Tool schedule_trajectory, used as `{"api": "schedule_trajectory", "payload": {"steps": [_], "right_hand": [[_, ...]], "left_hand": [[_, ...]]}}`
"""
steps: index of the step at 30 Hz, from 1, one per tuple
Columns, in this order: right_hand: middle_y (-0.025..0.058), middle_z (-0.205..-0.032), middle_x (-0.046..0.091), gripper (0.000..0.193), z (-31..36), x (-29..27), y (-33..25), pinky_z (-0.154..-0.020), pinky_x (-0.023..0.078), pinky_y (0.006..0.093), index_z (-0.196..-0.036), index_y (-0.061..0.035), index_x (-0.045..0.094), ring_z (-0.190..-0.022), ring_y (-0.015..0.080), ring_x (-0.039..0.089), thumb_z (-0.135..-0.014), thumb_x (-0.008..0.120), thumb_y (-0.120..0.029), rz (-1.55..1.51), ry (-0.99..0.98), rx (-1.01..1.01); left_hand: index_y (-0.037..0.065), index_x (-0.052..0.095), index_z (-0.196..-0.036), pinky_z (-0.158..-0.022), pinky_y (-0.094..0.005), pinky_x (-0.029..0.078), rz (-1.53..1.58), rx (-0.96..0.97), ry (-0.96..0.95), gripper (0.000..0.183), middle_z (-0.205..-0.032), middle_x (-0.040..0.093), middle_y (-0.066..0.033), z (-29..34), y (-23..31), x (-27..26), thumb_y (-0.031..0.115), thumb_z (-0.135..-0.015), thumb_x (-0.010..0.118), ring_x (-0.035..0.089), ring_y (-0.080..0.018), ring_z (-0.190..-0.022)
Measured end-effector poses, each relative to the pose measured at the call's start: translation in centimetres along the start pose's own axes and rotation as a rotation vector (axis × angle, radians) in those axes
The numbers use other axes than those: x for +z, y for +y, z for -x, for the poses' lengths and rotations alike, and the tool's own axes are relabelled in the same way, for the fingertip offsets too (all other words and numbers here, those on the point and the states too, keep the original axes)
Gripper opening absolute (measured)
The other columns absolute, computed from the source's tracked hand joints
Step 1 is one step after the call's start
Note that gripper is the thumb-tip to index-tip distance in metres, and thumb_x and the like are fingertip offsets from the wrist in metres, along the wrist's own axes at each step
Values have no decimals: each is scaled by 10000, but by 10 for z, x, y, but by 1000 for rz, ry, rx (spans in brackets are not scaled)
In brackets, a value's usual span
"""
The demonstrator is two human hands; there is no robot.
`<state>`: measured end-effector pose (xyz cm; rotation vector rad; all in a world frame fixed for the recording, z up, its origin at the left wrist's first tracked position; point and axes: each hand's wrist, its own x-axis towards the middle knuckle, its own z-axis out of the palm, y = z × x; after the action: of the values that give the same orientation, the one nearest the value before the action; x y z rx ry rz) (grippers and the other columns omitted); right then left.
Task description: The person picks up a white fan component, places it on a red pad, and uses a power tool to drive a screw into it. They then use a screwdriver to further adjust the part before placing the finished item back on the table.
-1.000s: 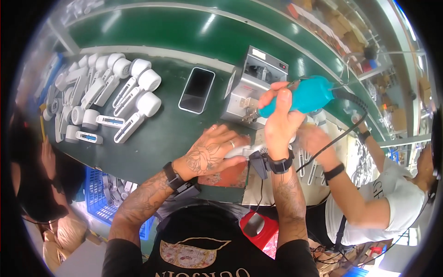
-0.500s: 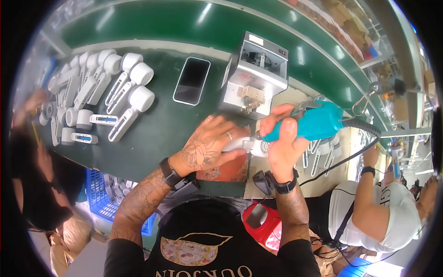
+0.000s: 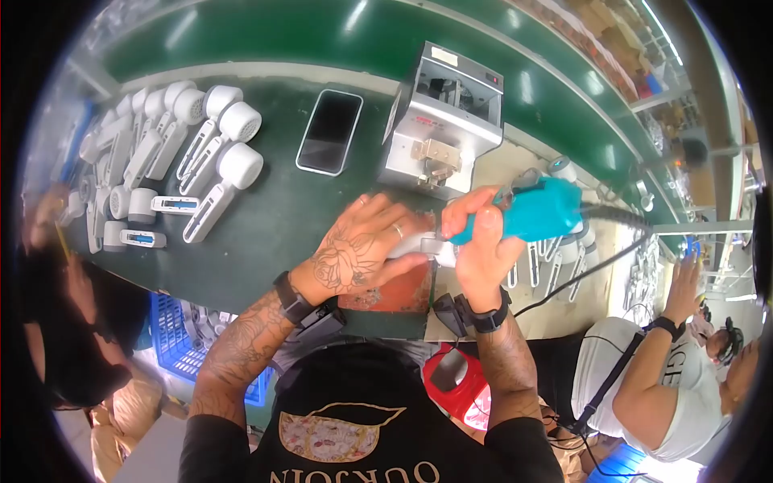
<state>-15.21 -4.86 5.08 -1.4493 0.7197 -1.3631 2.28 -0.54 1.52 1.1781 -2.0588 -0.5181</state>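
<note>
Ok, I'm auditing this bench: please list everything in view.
Flat bench: one, green, centre
Corded power tool: one, teal, right hand
Plastic handheld unit: one, white, left hand
Round-headed plastic units: over a dozen, white, bench sides
Boxy metal machine: one, silver, bench back
Rectangular phone: one, black, beside machine
Worn mat: one, reddish, bench front
Plastic crate: one, blue, lower left
Co-workers: two nearby, black and white clothes, either side
Forearms: two, dark wristbands, lower centre

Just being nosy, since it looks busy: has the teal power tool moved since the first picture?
Yes: judged against the silver machine, the teal power tool shifted toward the picture's bottom.
</note>
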Motion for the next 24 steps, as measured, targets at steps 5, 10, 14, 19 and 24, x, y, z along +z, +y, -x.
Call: {"api": "schedule_trajectory", "payload": {"steps": [5, 10, 14, 19, 24], "right_hand": [[77, -696, 518, 350, -1, 2, 1, -590, 450, 333, -941, -21, 484, -615, 177, 520, -1014, 576, -350, -11, 5, -22], [64, -693, 544, 331, -8, 14, -17, -588, 457, 315, -1011, 2, 521, -622, 168, 547, -1032, 542, -328, 102, 70, 137], [54, -714, 582, 265, -46, 16, -23, -594, 459, 280, -1044, 9, 538, -645, 140, 581, -1043, 511, -255, 239, 54, -83], [52, -714, 583, 234, -66, 28, -3, -602, 467, 282, -1021, -4, 536, -643, 143, 582, -1039, 520, -237, 204, 71, -194], [47, -716, 580, 237, -60, 26, 0, -598, 471, 288, -1019, -6, 532, -632, 144, 577, -1034, 536, -242, 159, 89, -100]], "left_hand": [[112, 661, -1108, -916, -480, 445, 8, -15, -23, 375, -1110, 639, -52, 0, 0, -2, 330, -819, 761, 567, -297, -1017], [124, 644, -1166, -884, -451, 451, -26, 25, 20, 410, -1067, 623, -52, 3, 1, -4, 324, -823, 745, 565, -279, -993], [137, 665, -1110, -866, -440, 450, -1, 24, 20, 345, -1060, 637, -44, 2, 0, -1, 313, -821, 735, 566, -270, -966], [137, 666, -1103, -854, -414, 441, 11, 26, 38, 317, -1055, 638, -37, 5, 2, -2, 264, -815, 708, 561, -265, -945], [140, 671, -1099, -839, -398, 433, 17, 59, 43, 313, -1052, 642, -35, 1, 3, -1, 225, -799, 693, 558, -262, -932]]}}
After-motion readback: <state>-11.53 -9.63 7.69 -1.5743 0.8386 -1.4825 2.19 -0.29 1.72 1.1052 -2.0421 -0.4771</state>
